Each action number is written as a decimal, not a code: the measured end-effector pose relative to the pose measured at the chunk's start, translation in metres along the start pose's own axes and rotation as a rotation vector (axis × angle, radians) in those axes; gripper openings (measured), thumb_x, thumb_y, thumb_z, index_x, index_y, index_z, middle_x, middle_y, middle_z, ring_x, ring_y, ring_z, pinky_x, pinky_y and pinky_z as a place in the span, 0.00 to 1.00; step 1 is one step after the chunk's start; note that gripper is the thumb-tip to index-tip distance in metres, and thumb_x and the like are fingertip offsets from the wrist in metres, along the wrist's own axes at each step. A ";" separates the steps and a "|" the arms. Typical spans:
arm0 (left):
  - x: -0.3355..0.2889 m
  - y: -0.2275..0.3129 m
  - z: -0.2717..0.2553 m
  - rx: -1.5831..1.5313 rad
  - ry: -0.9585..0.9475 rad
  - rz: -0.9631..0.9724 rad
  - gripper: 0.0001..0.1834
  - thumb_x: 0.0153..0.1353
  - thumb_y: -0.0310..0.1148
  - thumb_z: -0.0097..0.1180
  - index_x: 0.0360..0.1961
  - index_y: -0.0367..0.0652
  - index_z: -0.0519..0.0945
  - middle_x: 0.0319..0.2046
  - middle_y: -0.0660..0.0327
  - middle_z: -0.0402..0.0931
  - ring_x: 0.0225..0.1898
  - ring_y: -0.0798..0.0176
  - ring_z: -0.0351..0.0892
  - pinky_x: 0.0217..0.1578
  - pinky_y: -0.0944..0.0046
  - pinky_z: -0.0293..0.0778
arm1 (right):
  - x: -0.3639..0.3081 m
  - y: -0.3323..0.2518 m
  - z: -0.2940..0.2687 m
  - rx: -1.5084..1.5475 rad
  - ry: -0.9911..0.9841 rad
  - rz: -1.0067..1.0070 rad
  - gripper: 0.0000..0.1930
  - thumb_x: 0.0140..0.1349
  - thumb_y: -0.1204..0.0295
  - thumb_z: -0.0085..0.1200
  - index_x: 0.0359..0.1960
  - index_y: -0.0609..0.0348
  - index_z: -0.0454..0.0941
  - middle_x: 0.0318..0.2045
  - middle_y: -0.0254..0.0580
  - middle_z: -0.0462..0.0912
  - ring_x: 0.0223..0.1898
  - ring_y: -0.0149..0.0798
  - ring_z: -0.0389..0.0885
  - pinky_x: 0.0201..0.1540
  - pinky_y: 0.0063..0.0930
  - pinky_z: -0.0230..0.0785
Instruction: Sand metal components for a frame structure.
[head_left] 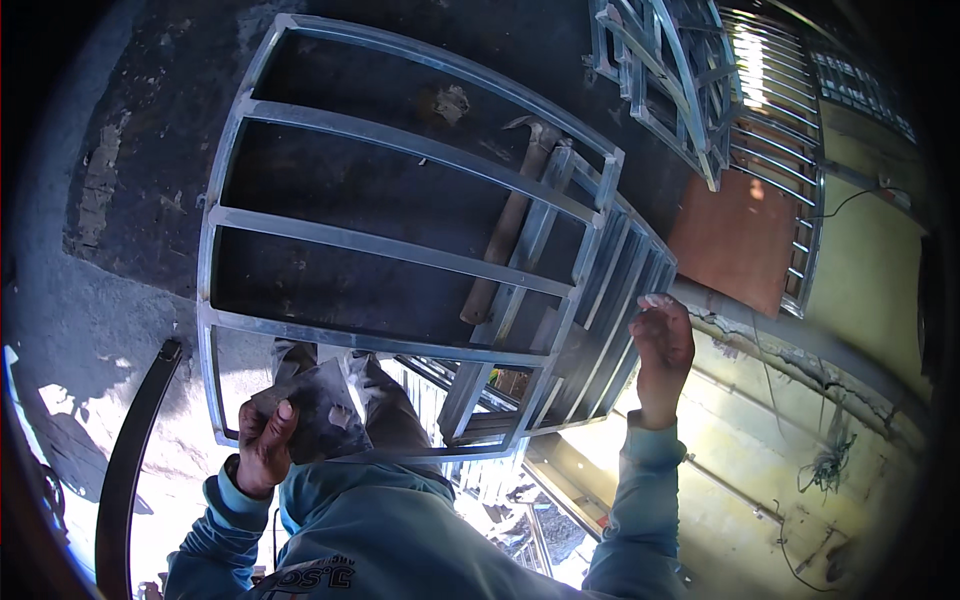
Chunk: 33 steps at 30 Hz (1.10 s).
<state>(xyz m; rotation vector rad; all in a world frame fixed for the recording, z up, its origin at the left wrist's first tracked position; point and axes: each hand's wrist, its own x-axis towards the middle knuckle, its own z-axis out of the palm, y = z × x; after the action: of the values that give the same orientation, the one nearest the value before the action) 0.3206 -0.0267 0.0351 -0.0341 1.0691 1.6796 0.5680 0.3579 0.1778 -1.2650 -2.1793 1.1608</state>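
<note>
My left hand (264, 445) is closed on the edge of a thin, dark, square-cornered plate (322, 422), thumb on top. The plate overlaps the near bar of a welded metal frame (400, 236) made of square tubing with several crossbars. Raised at the right, beyond the frame's side, my right hand (663, 345) has its fingers curled together; something pale shows at the fingertips, too small to name. Across the frame's right part lies a claw hammer (510, 225) with a wooden handle, beside a loose metal bar (530, 262).
More slatted metal framing (610, 300) sits under the frame's right side. Other frames (665, 90) stand at the far right, near a brown board (732, 243). A dark curved bar (135, 470) rises at the left. A pipe (840, 340) runs along the yellowish wall (740, 430).
</note>
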 end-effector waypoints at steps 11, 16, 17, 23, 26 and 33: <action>0.026 0.015 -0.050 1.179 -0.164 0.565 0.17 0.73 0.30 0.52 0.59 0.35 0.77 0.55 0.49 0.77 0.55 0.50 0.80 0.53 0.55 0.77 | -0.057 0.004 -0.008 0.051 0.055 0.250 0.21 0.59 0.87 0.53 0.55 0.60 0.74 0.52 0.43 0.78 0.49 0.34 0.80 0.52 0.27 0.73; 0.003 0.019 -0.078 1.205 0.036 0.517 0.30 0.61 0.31 0.69 0.64 0.40 0.75 0.55 0.47 0.79 0.53 0.44 0.81 0.52 0.51 0.79 | -0.107 -0.002 -0.011 -0.003 -0.105 0.424 0.20 0.60 0.86 0.54 0.54 0.60 0.76 0.47 0.43 0.82 0.45 0.34 0.82 0.47 0.27 0.74; -0.003 0.020 -0.080 1.263 0.049 0.551 0.33 0.58 0.30 0.72 0.64 0.40 0.75 0.55 0.46 0.79 0.53 0.43 0.81 0.53 0.51 0.79 | -0.116 0.000 -0.012 -0.040 -0.189 0.461 0.20 0.60 0.86 0.54 0.54 0.60 0.76 0.45 0.42 0.83 0.43 0.34 0.83 0.46 0.27 0.74; -0.063 -0.017 -0.056 1.531 -0.043 0.624 0.21 0.65 0.28 0.63 0.59 0.42 0.78 0.53 0.47 0.79 0.52 0.47 0.81 0.51 0.53 0.79 | -0.161 0.029 -0.001 -0.345 -0.887 0.592 0.19 0.59 0.79 0.53 0.54 0.55 0.76 0.28 0.44 0.86 0.30 0.37 0.87 0.31 0.34 0.74; -0.095 -0.066 -0.025 0.593 -0.038 -0.031 0.16 0.69 0.28 0.57 0.57 0.38 0.78 0.52 0.52 0.80 0.52 0.56 0.81 0.53 0.57 0.78 | -0.180 0.041 0.012 -0.485 -0.884 0.503 0.19 0.59 0.76 0.51 0.53 0.55 0.75 0.25 0.50 0.85 0.31 0.46 0.88 0.33 0.42 0.76; -0.123 -0.151 0.015 0.334 -0.162 -0.381 0.17 0.72 0.27 0.53 0.60 0.36 0.77 0.55 0.54 0.79 0.56 0.59 0.79 0.59 0.61 0.74 | -0.194 0.061 0.025 -0.594 -0.938 0.344 0.21 0.50 0.77 0.55 0.49 0.55 0.75 0.17 0.45 0.78 0.23 0.46 0.83 0.29 0.41 0.73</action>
<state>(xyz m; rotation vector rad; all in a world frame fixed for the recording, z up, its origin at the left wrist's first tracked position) 0.4959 -0.1093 0.0129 0.1066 1.1271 1.1311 0.6878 0.1983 0.1305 -1.5686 -3.2669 1.5098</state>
